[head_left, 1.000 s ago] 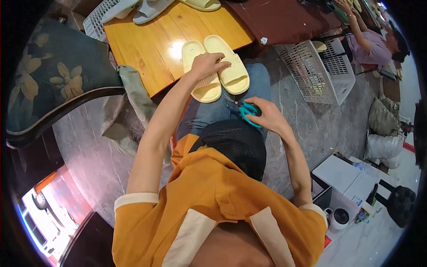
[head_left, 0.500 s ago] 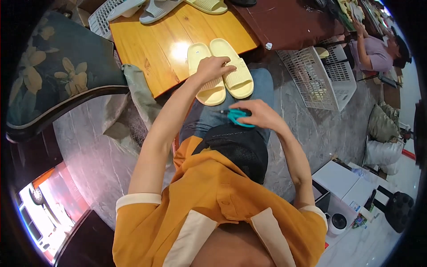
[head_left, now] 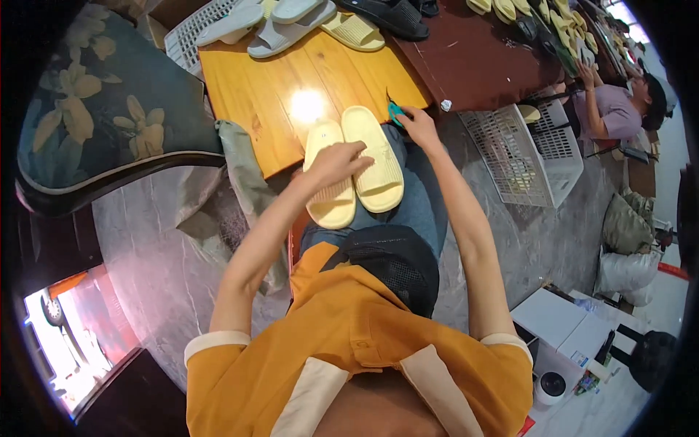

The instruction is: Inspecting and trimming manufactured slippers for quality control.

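Observation:
A pair of pale yellow slippers (head_left: 373,146) lies side by side, one end over the edge of the wooden table (head_left: 269,95) and the other above my lap. My left hand (head_left: 338,166) grips them across the straps, fingers curled over the left slipper and reaching onto the right one. It hides part of both straps. To the right, at the table's front edge, my right hand (head_left: 420,127) is closed on teal-handled scissors (head_left: 395,113). Their dark blades point away from me over the tabletop.
Grey slippers (head_left: 291,33), a yellow slipper (head_left: 354,33) and black slippers (head_left: 386,18) lie along the far side. A brown-red table (head_left: 480,65) adjoins at right, near a white plastic basket (head_left: 502,156) and a seated person (head_left: 615,109). A flowered chair (head_left: 109,109) stands left.
My left hand has drawn the yellow slippers nearer to me. My right hand has carried the scissors from above my lap forward to the table's edge. The view has shifted slightly.

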`<state>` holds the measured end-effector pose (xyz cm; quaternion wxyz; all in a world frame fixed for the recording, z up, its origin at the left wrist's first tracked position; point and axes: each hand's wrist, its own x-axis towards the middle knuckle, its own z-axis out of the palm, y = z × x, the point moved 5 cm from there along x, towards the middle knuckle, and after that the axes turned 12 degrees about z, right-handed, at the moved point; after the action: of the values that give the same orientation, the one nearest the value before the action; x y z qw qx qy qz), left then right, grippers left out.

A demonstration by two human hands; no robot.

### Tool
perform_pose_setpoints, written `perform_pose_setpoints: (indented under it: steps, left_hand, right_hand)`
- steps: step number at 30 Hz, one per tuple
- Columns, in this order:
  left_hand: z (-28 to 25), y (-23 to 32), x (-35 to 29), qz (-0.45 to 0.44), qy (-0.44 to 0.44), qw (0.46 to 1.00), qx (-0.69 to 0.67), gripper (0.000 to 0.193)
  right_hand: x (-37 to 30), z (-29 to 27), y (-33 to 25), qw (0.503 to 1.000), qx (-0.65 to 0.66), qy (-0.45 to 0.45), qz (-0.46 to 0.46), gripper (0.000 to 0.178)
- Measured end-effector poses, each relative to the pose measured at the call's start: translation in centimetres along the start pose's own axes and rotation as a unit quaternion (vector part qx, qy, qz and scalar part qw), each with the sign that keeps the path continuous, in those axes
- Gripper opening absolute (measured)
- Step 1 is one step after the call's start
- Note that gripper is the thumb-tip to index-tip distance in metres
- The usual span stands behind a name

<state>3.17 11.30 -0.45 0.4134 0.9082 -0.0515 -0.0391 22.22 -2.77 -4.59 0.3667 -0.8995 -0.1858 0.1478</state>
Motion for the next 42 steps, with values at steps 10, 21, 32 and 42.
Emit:
perform_pose_setpoints:
  steps: [10,21,32,42]
  left_hand:
    - [0.7,1.1,-2.5,-0.040,0.190,0.981,0.001,0.031]
    - [-0.1,-3.8,-4.1,-0.103,0.444,0.832,-0.315,0.017]
    - [-3.9,-7.7,-4.0,-0.024,0.225,0.964,0.142,0.015]
    - [-1.7,-8.2,-2.0,0.088,0.118,0.919,0.365,0.007]
  right_hand:
    - [-4.3,3.4,-6.7,0.974,0.163,-0.108,-0.111,0.032]
    - [-15.7,4.2,-12.7,0.918,-0.172,-0.011,-0.358,0.034]
    - [-14.7,4.4,-11.8,0.938,-0.123,-0.111,-0.303,0.032]
    - [-14.4,4.7,-11.5,0.940,-0.096,-0.108,-0.310,0.030]
